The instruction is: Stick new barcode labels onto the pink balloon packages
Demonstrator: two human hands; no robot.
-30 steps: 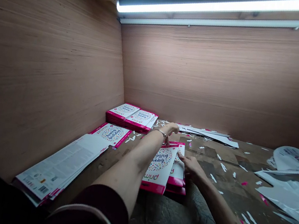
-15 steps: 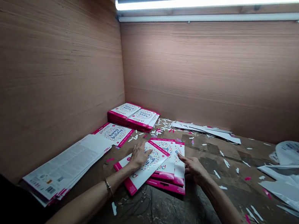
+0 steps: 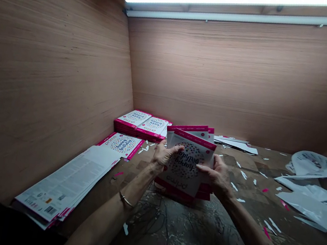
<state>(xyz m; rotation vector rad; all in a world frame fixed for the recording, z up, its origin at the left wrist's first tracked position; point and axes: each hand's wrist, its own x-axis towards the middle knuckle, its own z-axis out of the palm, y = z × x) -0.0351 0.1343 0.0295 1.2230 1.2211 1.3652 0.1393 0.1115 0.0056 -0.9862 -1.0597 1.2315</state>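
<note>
Far left: a slumped stack of printed sheets (image 3: 66,181) lies barcode side up along the wooden side wall (image 3: 48,76), its ends fanned. If your left forearm drifts over, the stack could spread further. Just beyond it sits a single "Happy Birthday" card (image 3: 123,145), with two pink-edged stacks (image 3: 140,125) behind it.

Centre: your left hand (image 3: 162,158) and right hand (image 3: 217,176) are closed on either side of a bundle of printed cards (image 3: 186,164), held off the scarred work surface (image 3: 181,235) and tilted up towards you. Your left thumb and right fingers press on the front face; your other fingers are hidden, so you can't tell how far they wrap behind.

The top edges are staggered, so the rear cards look loosely held. Too light a squeeze could let them slide out, and too hard a one could buckle the front card.

Right: white offcuts (image 3: 243,175) are scattered over the surface, and could slip between the cards if you set the bundle down on them. Crumpled white sheets (image 3: 311,164) lie further right, well clear of your hands.
</note>
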